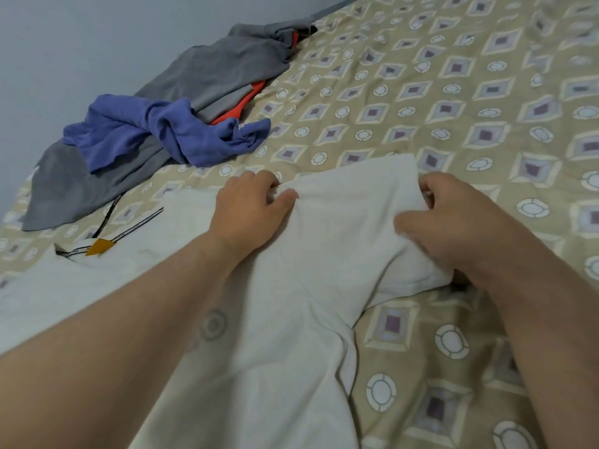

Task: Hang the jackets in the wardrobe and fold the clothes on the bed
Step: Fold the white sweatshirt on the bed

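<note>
- Two grips work one white garment, which lies spread over the near part of the bed, its neck end toward the left.
- The left grip is clenched on a fold of the white cloth, pinching it between thumb and curled fingertips at the far edge.
- The right grip grasps the same flap from the other side, with its fingers curled round the edge and its thumb lying on top.
- Between them the flap stands slightly raised off the patterned sheet, while the rest of the garment lies flat.
- An orange-yellow tag sits at the neck opening, beside black-and-white striped tape.
- Farther off, along the wall, a crumpled blue garment lies on top of a grey garment with orange trim, both apart from the grips.
</note>
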`<act>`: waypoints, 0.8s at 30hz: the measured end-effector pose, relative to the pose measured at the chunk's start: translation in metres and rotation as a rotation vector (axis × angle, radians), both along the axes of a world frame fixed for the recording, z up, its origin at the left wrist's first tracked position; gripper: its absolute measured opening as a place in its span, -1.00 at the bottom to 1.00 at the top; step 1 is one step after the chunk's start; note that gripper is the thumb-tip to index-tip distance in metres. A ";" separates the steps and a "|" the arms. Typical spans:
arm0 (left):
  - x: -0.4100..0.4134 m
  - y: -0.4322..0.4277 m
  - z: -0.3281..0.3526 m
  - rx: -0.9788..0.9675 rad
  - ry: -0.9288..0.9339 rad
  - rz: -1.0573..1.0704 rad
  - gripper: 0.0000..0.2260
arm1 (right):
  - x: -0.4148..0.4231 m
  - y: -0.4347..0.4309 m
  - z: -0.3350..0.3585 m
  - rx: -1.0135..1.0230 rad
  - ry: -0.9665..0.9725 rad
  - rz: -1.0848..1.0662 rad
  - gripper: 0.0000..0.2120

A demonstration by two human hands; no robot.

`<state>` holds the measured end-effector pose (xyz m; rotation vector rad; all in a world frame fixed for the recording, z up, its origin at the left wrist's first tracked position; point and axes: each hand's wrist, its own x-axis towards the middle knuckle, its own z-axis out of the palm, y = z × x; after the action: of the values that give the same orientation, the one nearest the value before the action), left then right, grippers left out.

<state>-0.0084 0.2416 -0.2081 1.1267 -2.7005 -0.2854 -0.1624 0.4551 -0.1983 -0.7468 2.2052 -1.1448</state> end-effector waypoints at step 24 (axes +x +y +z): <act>-0.017 -0.056 0.054 0.693 -0.097 0.145 -0.81 | 0.002 -0.002 -0.002 -0.066 -0.008 -0.110 -0.90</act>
<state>-0.0258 0.1855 -0.1538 1.5172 -2.6389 -1.2365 -0.1604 0.4527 -0.2004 -0.6535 2.2356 -1.2775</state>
